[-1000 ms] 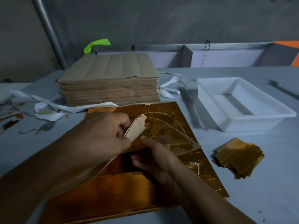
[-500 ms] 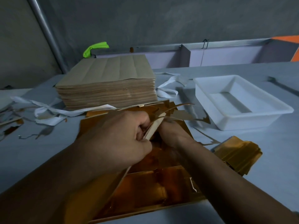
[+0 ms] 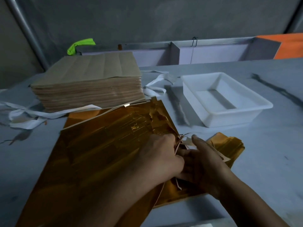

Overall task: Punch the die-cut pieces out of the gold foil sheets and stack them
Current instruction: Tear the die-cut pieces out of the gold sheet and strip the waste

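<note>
Head view of a punching station, located with reference to the white tray (image 3: 229, 119), which is sitting on the grey surface (image 3: 262, 169). The gold foil sheets (image 3: 101, 145) are lying flat on that surface to the left of the tray and nearer the viewer, the top sheet lying askew over the one below and showing rows of fine die-cut lines, with its corner nearest the tray torn and ragged. The left hand (image 3: 157, 158) is gripping this ragged edge with its fingers curled over it. The right hand (image 3: 205, 161) is meeting it at the same edge, fingers curled underneath and thumb raised, so that the two hands are touching and both are clamped on the foil; pale-backed foil scraps (image 3: 183, 141) are sticking up between them. The stack of punched pieces (image 3: 229, 145) is resting in front of the tray, just beyond the right hand and partly hidden by it. A tall pile of brown paper (image 3: 91, 82) is standing to the left of the tray, touching the far edge of the foil sheets. White paper strips (image 3: 32, 115) are trailing out further left of the pile, and others (image 3: 155, 86) are lying between the pile and the tray. A dark narrow strip (image 3: 177, 108) is lying just beside the tray's left wall. A bright green object (image 3: 80, 45) is lying behind the pile, and an orange panel (image 3: 287, 46) is showing behind the tray to the right.
</note>
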Tool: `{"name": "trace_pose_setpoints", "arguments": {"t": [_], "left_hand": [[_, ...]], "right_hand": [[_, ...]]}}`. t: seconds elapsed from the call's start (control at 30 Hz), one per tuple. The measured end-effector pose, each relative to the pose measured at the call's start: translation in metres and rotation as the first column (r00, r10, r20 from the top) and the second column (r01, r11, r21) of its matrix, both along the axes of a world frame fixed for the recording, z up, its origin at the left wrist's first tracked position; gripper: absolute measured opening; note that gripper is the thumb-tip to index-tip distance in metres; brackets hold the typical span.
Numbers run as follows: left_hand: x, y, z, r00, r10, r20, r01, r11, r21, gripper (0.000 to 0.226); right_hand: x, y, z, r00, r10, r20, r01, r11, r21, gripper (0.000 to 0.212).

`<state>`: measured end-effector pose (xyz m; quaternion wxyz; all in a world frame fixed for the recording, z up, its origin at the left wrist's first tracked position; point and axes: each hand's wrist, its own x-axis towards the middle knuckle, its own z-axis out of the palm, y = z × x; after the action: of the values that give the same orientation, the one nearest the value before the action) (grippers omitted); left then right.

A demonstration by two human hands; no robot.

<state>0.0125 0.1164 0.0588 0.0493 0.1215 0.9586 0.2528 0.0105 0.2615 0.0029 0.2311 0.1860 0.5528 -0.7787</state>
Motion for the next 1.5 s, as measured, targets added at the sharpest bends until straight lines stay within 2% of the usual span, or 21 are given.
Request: {"name": "trace_pose_setpoints", "arguments": {"t": [0.1, 0.17, 0.27, 0.33, 0.37, 0.43, 0.5, 0.57, 0.63, 0.67, 0.77, 0.83, 1.23, 1.37, 1.5], "left_hand": [[-0.007, 0.016, -0.009, 0.999, 0.04, -0.023, -0.04, 0.999, 0.03, 0.018], [-0.008, 0.024, -0.016, 1.0, 0.024, -0.005, -0.023, 0.998, 0.06, 0.017], [-0.007, 0.024, -0.028, 0.982, -0.125, 0.139, 0.113, 0.989, 0.095, 0.025], [-0.008, 0.011, -0.034, 0.966, -0.168, 0.197, 0.136, 0.977, 0.166, 0.028], [-0.009, 0.001, -0.037, 0.974, -0.148, 0.171, 0.116, 0.976, 0.185, 0.028], [-0.011, -0.021, -0.046, 0.997, -0.077, 0.015, 0.075, 0.993, 0.095, 0.038], [-0.011, -0.039, -0.059, 0.995, -0.079, -0.066, 0.074, 0.994, -0.077, 0.071], [-0.009, -0.048, -0.074, 0.991, -0.132, -0.023, 0.123, 0.963, -0.238, 0.104], [-0.005, -0.051, -0.085, 0.984, -0.177, 0.025, 0.174, 0.924, -0.341, 0.116], [-0.005, -0.052, -0.088, 0.981, -0.19, 0.033, 0.189, 0.914, -0.359, 0.118], [-0.006, -0.053, -0.096, 0.978, -0.206, 0.02, 0.199, 0.907, -0.37, 0.123], [-0.007, -0.053, -0.1, 0.976, -0.218, 0.008, 0.204, 0.9, -0.385, 0.124], [-0.01, -0.056, -0.111, 0.972, -0.234, -0.016, 0.204, 0.878, -0.432, 0.126], [-0.007, -0.055, -0.106, 0.976, -0.216, -0.003, 0.197, 0.895, -0.4, 0.127], [-0.005, -0.056, -0.1, 0.976, -0.217, 0.033, 0.212, 0.897, -0.388, 0.127]], "right_hand": [[0.014, 0.012, -0.005, 0.998, -0.029, -0.062, 0.014, 0.973, -0.229, 0.052], [0.022, 0.016, -0.006, 0.993, -0.005, -0.12, -0.033, 0.95, -0.31, 0.052], [0.025, 0.017, -0.009, 0.981, 0.06, -0.183, -0.094, 0.978, -0.186, 0.04], [0.024, 0.016, -0.007, 0.982, 0.104, -0.16, -0.115, 0.991, -0.063, 0.036], [0.023, 0.016, -0.006, 0.983, 0.114, -0.141, -0.117, 0.993, -0.013, 0.04], [0.023, 0.016, -0.006, 0.986, 0.11, -0.128, -0.103, 0.993, 0.058, 0.05], [0.024, 0.013, -0.005, 0.99, 0.056, -0.131, -0.043, 0.994, 0.103, 0.065], [0.025, 0.008, -0.003, 0.991, 0.015, -0.135, 0.002, 0.992, 0.123, 0.091], [0.026, 0.004, -0.001, 0.991, 0.013, -0.131, 0.007, 0.989, 0.15, 0.111], [0.027, 0.003, -0.001, 0.991, 0.013, -0.135, 0.011, 0.984, 0.175, 0.108], [0.027, -0.001, -0.002, 0.993, -0.008, -0.119, 0.037, 0.97, 0.242, 0.051], [0.026, 0.0, -0.009, 0.996, -0.05, -0.076, 0.07, 0.958, 0.277, 0.03], [0.033, -0.002, -0.016, 0.978, -0.173, -0.114, 0.192, 0.963, 0.188, 0.028], [0.032, 0.004, -0.015, 0.961, -0.258, -0.102, 0.267, 0.959, 0.095, 0.028], [0.031, 0.009, -0.017, 0.966, -0.234, -0.105, 0.239, 0.97, 0.035, 0.03]]}}
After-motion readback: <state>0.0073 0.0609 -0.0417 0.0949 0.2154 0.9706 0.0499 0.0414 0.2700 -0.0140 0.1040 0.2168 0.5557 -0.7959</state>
